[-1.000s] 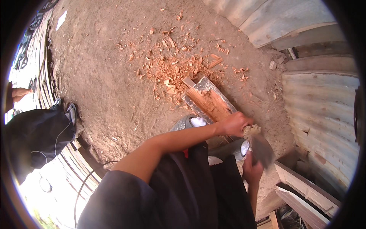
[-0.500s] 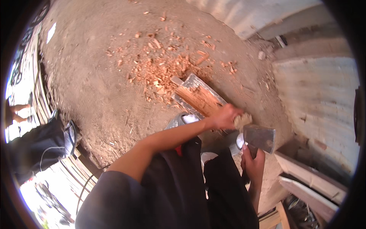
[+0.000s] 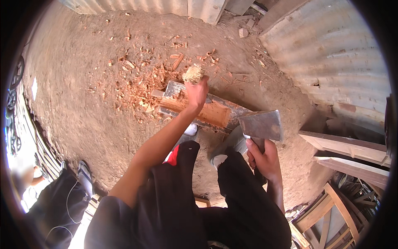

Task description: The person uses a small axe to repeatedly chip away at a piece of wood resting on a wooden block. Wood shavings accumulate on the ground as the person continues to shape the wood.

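Note:
My left hand [image 3: 197, 93] is closed around a pale, bristly fibre brush [image 3: 193, 74], its tuft pointing away from me above the work. Below that hand lies a reddish wooden plank [image 3: 213, 114] with a freshly shaved face, resting on a worn, grey-edged board [image 3: 176, 88]. My right hand [image 3: 265, 159] grips the dark handle of a hatchet [image 3: 261, 124] with a wide, flat, grey metal blade. The hatchet is held up beside the near right end of the board, blade uppermost. My left fingers are partly hidden behind the hand.
Wood shavings [image 3: 143, 85] are strewn over the dirt floor by the board's far left end. Corrugated metal sheets [image 3: 331, 54] stand at the right. Wooden panels [image 3: 348, 145] and a frame [image 3: 331, 216] lie at the lower right. Another person's sandalled foot [image 3: 86, 176] is at the left.
My left hand has moved from beside the hatchet, away and left over the plank, with the brush. The hatchet remains in my right hand. The whole view has turned.

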A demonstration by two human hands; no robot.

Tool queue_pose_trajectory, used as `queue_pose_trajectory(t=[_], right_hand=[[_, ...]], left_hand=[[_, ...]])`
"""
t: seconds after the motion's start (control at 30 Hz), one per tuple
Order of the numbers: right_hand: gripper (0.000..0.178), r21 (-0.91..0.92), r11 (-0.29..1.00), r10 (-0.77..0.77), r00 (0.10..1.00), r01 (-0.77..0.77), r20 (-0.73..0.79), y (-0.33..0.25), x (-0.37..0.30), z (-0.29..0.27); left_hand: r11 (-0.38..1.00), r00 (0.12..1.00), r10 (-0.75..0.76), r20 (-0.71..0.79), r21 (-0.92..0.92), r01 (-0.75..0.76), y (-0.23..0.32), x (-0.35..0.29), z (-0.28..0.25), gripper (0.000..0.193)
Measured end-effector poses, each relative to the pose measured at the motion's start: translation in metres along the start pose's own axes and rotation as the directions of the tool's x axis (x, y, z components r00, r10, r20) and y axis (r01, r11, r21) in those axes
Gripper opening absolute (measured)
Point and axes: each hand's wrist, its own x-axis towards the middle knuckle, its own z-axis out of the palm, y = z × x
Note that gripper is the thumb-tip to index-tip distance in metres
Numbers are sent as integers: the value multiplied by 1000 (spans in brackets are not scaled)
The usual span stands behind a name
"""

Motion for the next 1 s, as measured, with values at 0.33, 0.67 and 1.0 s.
queue_pose_trajectory(t=[0.33,0.67,1.0], right_hand=[[14,-27,998,-55,998,54,-42,-3,-13,-1],[18,-117,977,-182,983,180,-7,12,-12,-2],[39,-255,967,9,1000,-2,28,1,-18,-4]], left_hand=[[481,876,342,340,738,-474,-42,-41,-34,17],[423,767,403,499,642,-640,-13,-54,-16,18],[330,666,410,623,580,-745,-39,-50,-34,26]])
